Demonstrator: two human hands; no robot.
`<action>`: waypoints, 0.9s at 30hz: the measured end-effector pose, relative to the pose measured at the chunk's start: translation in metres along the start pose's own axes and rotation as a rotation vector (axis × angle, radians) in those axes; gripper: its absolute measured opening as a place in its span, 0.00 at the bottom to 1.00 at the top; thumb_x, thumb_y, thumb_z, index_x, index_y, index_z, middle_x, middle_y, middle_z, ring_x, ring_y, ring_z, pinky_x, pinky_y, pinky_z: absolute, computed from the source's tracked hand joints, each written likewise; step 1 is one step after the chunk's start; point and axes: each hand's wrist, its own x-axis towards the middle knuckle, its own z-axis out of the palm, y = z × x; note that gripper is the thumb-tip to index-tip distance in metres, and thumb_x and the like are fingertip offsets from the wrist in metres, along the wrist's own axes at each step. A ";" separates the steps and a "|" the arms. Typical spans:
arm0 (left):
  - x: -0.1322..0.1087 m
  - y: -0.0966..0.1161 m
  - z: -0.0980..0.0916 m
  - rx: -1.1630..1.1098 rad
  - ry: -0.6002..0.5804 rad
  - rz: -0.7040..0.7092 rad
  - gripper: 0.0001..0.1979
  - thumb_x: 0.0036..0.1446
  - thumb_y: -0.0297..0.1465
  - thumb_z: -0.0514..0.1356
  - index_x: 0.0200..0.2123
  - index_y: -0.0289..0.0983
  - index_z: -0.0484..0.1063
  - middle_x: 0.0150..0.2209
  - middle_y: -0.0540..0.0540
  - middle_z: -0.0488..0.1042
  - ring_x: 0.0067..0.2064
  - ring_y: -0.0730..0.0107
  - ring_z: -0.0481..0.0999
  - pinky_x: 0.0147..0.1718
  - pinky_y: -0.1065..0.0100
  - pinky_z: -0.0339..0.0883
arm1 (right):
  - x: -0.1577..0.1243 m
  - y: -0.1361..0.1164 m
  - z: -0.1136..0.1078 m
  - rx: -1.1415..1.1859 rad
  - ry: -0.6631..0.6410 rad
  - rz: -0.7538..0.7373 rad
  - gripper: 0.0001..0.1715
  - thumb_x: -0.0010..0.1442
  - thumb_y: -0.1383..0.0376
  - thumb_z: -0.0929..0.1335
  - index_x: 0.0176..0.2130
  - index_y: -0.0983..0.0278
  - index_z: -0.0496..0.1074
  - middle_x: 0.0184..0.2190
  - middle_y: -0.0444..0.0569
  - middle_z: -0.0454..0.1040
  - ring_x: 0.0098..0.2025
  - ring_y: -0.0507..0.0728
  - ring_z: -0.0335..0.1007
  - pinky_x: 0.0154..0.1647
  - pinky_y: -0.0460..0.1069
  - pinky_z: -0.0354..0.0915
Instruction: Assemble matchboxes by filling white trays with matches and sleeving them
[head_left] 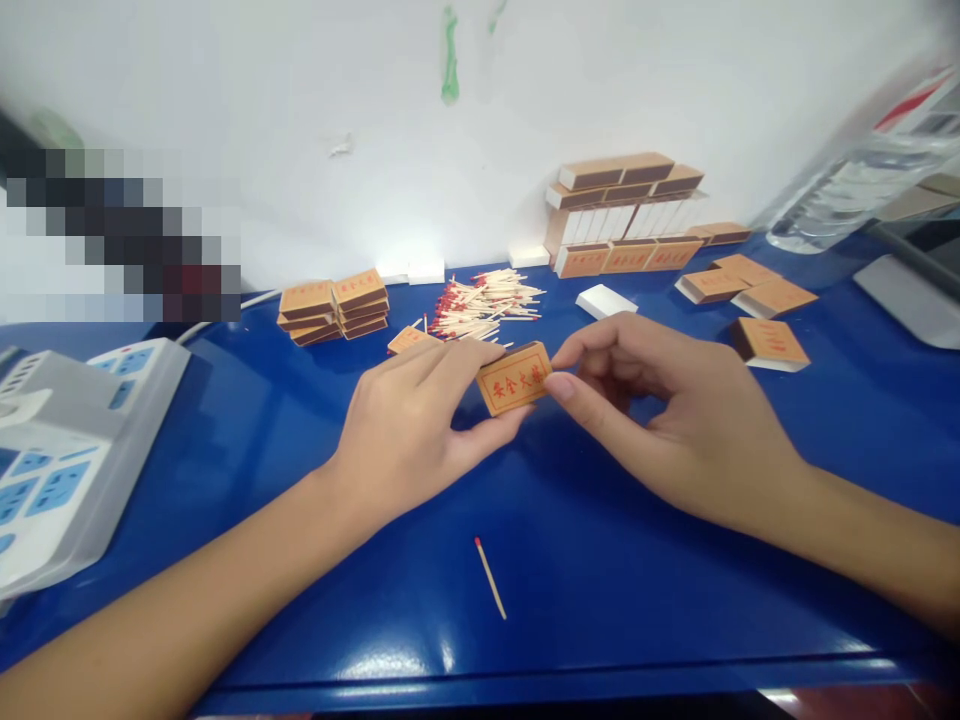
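Far left: white power strip (64, 440) on the blue tabletop (615, 590). Next, small stack of matchboxes (335, 305), then a loose pile of matches (487, 303). Centre: left hand (409, 425) and right hand (675, 410) both pinched on one matchbox (516, 377), held just above the tabletop, red print facing up. Single match (490, 577) lies near the front edge, below the hands. Right rear: bigger matchbox stack (630, 215) against the wall, a few loose boxes (765, 300) beside it.

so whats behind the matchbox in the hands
Behind the matchbox lie a loose pile of matches and another box, partly covered by the left hand. What is inside the held box cannot be seen.
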 end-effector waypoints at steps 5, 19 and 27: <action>-0.001 0.000 -0.001 -0.003 0.013 0.047 0.15 0.66 0.40 0.69 0.51 0.39 0.76 0.43 0.46 0.86 0.39 0.64 0.86 0.38 0.65 0.79 | 0.002 -0.003 -0.002 0.144 -0.088 0.058 0.12 0.69 0.53 0.73 0.43 0.58 0.73 0.29 0.43 0.73 0.28 0.54 0.69 0.27 0.52 0.68; 0.003 0.004 -0.002 0.007 0.063 0.108 0.17 0.65 0.42 0.70 0.51 0.40 0.77 0.42 0.47 0.86 0.37 0.67 0.86 0.39 0.66 0.80 | 0.003 -0.006 -0.002 0.465 -0.112 0.218 0.20 0.62 0.51 0.79 0.45 0.56 0.72 0.28 0.41 0.77 0.22 0.52 0.72 0.19 0.49 0.69; 0.000 0.005 -0.002 -0.002 0.081 0.061 0.16 0.66 0.39 0.69 0.53 0.41 0.76 0.44 0.46 0.86 0.42 0.63 0.87 0.41 0.63 0.82 | 0.006 -0.006 -0.005 0.360 0.006 0.192 0.18 0.64 0.49 0.77 0.43 0.55 0.72 0.28 0.42 0.77 0.21 0.53 0.71 0.17 0.51 0.68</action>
